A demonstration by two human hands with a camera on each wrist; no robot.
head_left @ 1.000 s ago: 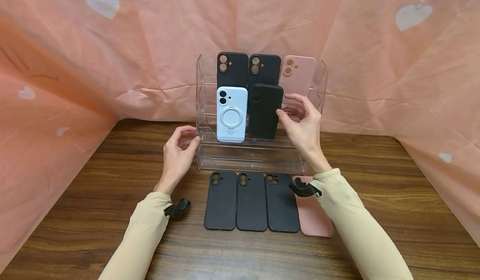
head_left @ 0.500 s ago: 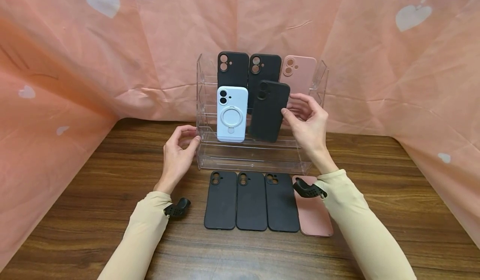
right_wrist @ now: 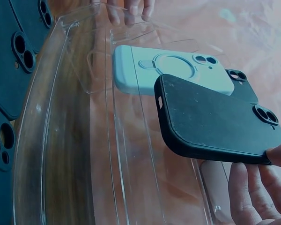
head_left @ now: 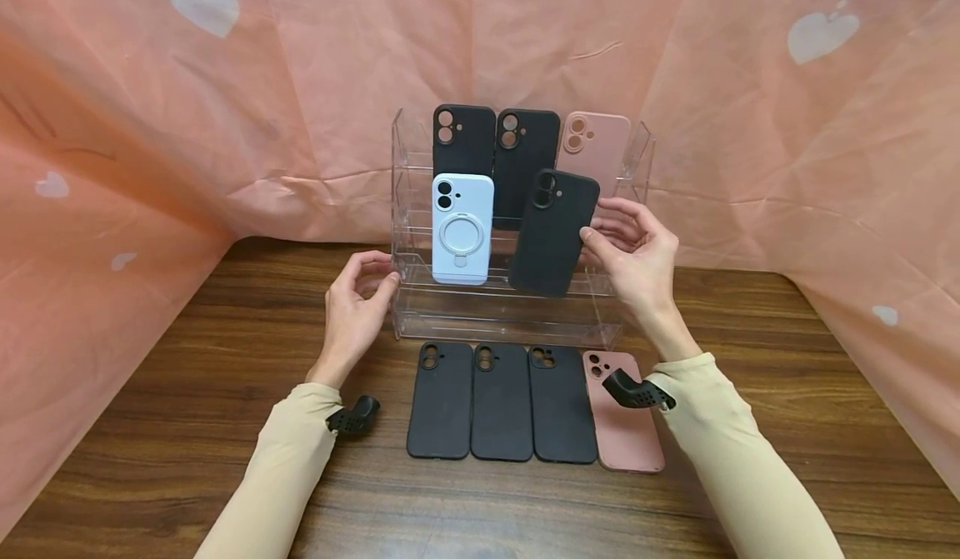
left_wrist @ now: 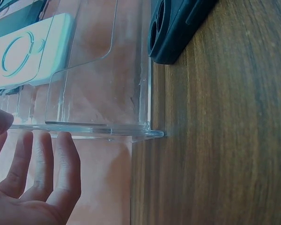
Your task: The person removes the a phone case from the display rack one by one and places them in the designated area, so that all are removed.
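My right hand pinches a black phone case by its right edge, thumb in front and fingers behind. The case tilts a little, top to the right, in front of a clear tiered display stand. My left hand steadies the stand at its left side panel; in the left wrist view the thumb and the fingers lie on opposite sides of that panel. Left of the held case, a pale blue phone case with a ring stands on the middle tier.
On the top tier stand two black cases and a pink case. Lying in a row before the stand are several black cases and a pink case, partly under my right wrist camera. Pink cloth hangs behind the wooden table.
My right hand has drawn the black case from beside the pale blue one toward the right and slightly down, tilting it. My left hand keeps its place on the stand.
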